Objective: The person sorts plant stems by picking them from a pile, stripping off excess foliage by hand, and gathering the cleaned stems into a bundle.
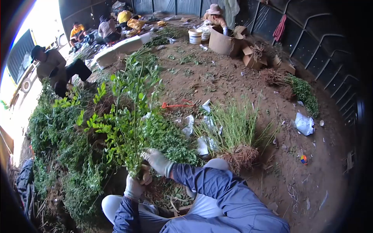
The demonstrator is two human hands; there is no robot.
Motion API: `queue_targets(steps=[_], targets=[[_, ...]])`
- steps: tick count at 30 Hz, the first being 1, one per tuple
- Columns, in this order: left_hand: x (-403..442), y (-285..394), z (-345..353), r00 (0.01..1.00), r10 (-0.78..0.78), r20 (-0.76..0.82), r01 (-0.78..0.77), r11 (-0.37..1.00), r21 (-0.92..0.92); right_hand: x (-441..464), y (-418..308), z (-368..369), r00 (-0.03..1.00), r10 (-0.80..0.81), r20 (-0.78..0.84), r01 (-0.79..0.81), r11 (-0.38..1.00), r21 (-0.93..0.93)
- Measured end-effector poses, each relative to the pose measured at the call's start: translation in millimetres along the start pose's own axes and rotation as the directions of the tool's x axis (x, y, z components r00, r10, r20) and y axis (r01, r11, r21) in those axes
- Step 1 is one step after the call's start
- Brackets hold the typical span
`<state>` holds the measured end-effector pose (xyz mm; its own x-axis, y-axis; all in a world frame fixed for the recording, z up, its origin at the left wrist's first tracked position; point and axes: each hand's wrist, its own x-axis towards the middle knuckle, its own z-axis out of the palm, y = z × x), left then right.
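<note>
My gloved left hand [135, 187] is wrapped round the lower end of an upright bunch of leafy seedlings [134, 124]. Its green stems rise in front of me, and brown roots [153, 190] show below the grip. From the right, my gloved right hand [158, 163] reaches in just above. Its fingers are drawn together against the lower stems; what lies between them is too small to make out. On the left a large heap of cut-looking green plants [62, 143] spreads beside my knees. More greenery [171, 141] lies beyond my right hand.
A bundle of bare green stems with roots [241, 155] lies ahead right, near white plastic scraps [203, 145]. A red-orange tool [176, 105] rests on the soil. Farther off are a white bucket [195, 36], a brown tub [223, 42] and several seated people. One person [52, 66] sits at left.
</note>
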<state>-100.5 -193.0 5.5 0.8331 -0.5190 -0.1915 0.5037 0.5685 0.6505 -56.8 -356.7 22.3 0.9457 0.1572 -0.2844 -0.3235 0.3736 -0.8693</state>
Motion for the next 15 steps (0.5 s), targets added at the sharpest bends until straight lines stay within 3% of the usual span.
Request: queue_targets(steps=[2,4,5,6,8,10,11,12,15], targets=[[3.1,0.2,-0.5,0.995,0.063,-0.075,-0.060,0.997,0.042,4.7,-3.0,1.5,0.997,0.077,-0.030,-0.074,0.994,0.076],[5.2,0.7,5.3,0.956,0.148,-0.254,-0.142,0.989,0.040,14.0,2.0,-1.3,0.999,0.046,-0.024,-0.044,0.997,0.065],[5.1,2.2,1.8,0.939,0.137,-0.315,-0.137,0.990,0.022,18.3,5.2,-3.8,1.000,-0.016,-0.023,0.012,0.990,-0.143],[3.3,4.2,2.9,0.939,0.136,-0.315,-0.137,0.990,0.017,19.2,3.3,-3.3,0.997,-0.074,-0.008,0.067,0.936,-0.346],[-2.2,8.6,7.5,0.934,0.184,-0.306,-0.163,0.982,0.093,19.0,2.0,0.8,0.997,-0.079,-0.019,0.071,0.954,-0.292],[-3.9,8.0,0.1,0.937,0.158,-0.311,-0.153,0.987,0.041,20.8,-11.3,-1.3,0.997,-0.058,-0.051,0.034,0.926,-0.377],[-5.1,7.8,-2.4,0.944,0.156,-0.292,-0.156,0.987,0.024,21.7,-18.2,-4.2,0.997,-0.073,-0.016,0.065,0.948,-0.310],[-7.4,8.1,-4.7,0.949,0.155,-0.274,-0.158,0.987,0.009,16.6,-36.7,-5.8,0.996,-0.032,-0.082,0.000,0.932,-0.363],[-12.4,10.4,-8.7,0.963,0.144,-0.229,-0.147,0.989,0.005,24.3,-61.5,-28.6,0.975,-0.167,-0.149,0.117,0.947,-0.299]])
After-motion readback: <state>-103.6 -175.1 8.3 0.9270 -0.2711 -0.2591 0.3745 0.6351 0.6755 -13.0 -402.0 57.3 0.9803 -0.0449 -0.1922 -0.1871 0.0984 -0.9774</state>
